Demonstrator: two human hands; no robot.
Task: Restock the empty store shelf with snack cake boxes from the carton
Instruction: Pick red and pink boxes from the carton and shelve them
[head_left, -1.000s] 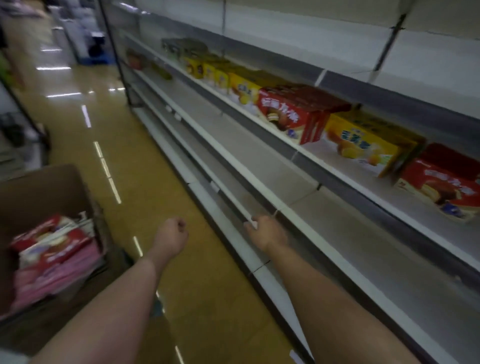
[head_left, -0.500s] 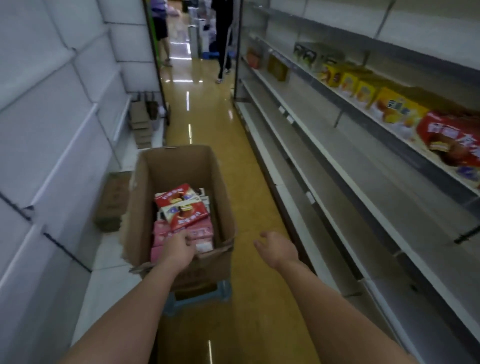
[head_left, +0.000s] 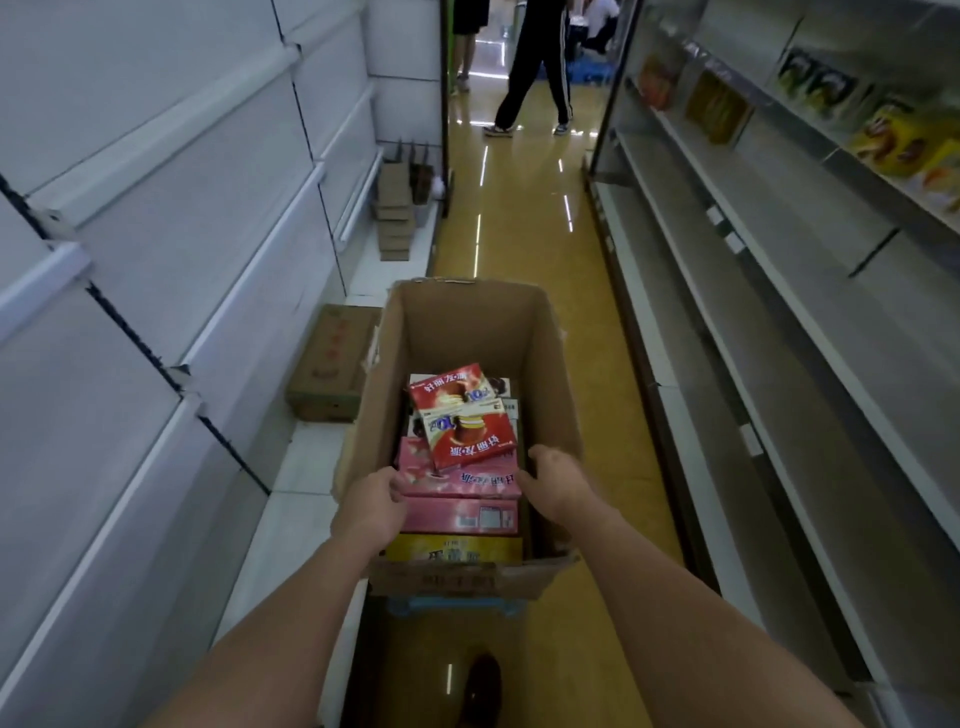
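An open cardboard carton (head_left: 467, 322) stands in the aisle on a blue dolly. Inside lie red snack cake boxes (head_left: 462, 415) on top, pink boxes (head_left: 457, 486) under them, and a yellow box (head_left: 452, 553) nearest me. My left hand (head_left: 370, 506) grips the left end of the top pink box. My right hand (head_left: 558, 480) grips its right end, fingers curled over the edge. Grey shelves (head_left: 769, 332) run along the right, bare at the lower levels.
Yellow and red boxes (head_left: 904, 145) stand on the upper right shelf. A closed brown carton (head_left: 332, 364) lies on the floor at the left, with stacked cardboard (head_left: 395, 213) beyond it. A person's legs (head_left: 530, 67) cross the aisle far ahead. White panels line the left.
My view has turned from the right shelves to the carton. Both hands have dropped into the carton and closed on the ends of the pink box.
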